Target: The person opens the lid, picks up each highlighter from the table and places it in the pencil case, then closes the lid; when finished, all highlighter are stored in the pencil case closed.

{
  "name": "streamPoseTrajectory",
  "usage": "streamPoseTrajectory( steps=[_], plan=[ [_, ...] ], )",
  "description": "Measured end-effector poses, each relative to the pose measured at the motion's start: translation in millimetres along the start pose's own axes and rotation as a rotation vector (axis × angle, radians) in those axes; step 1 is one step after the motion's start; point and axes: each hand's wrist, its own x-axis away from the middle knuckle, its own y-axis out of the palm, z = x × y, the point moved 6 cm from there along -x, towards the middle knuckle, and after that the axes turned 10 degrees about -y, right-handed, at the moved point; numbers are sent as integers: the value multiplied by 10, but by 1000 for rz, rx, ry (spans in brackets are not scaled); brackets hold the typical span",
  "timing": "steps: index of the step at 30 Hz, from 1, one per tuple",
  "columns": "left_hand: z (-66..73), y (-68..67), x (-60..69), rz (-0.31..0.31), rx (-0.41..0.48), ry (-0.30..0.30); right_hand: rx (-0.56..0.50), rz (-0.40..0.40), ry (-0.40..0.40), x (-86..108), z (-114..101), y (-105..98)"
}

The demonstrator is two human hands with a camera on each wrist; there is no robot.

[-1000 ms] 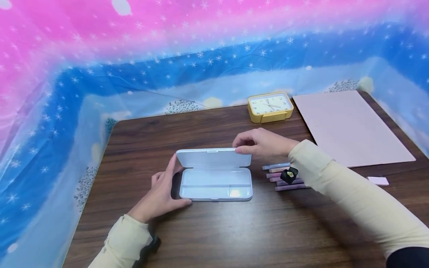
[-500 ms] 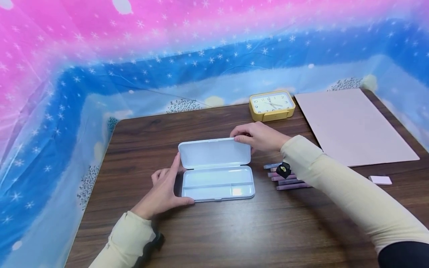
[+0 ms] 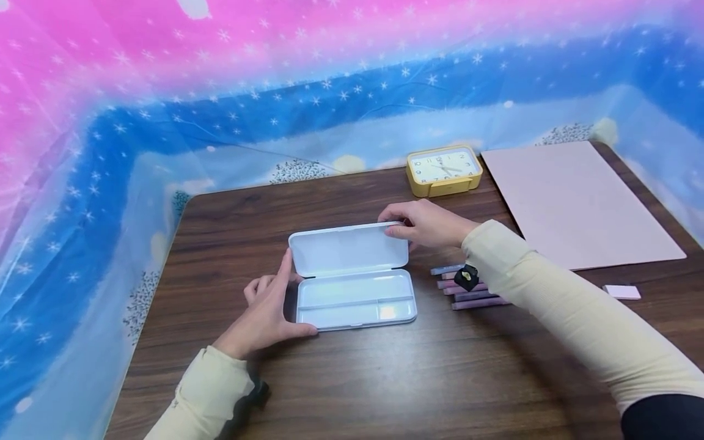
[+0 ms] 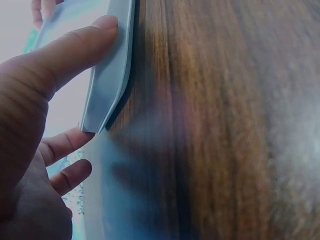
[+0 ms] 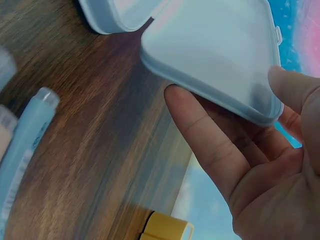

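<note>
The white rectangular hinged case of hard plastic [image 3: 352, 289] is finished smooth and glossy, with a bright glare thrown back from its small compartment; a softer sheen is shown by the inside of its lid. The dark brown, wood-grained tabletop [image 3: 352, 379] is streaked with blurred reflections, as from a satin coating. A smooth plastic look is given by the boxy yellow clock [image 3: 444, 172] and by the slim pastel pens [image 3: 474, 296]. The large pale-pink flat board [image 3: 583, 205] is seen as matt. Creased, soft cloth is recognised in the pink-and-blue snowflake-printed drape [image 3: 275, 110] and the cream sleeve [image 3: 550, 293]
</note>
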Motion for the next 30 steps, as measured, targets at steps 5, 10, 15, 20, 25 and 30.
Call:
streamPoseTrajectory(
  steps=[5, 10, 15, 20, 25, 30],
  plan=[
    [-16, 11, 4, -4, 7, -8, 4, 1, 2, 114, 49, -50],
    [-20, 0, 6, -3, 5, -9, 102, 29, 4, 316, 148, -184],
    [-11, 4, 3, -17, 4, -13, 139, 37, 75, 604, 316, -293],
    [1, 8, 4, -24, 14, -9, 199, 22, 93, 875, 439, -338],
    [0, 26, 4, -30, 23, 5, 214, 0, 130, 1106, 555, -328],
    [-5, 47, -9, -48, 39, -7, 220, -6, 122, 1234, 645, -290]
  ],
)
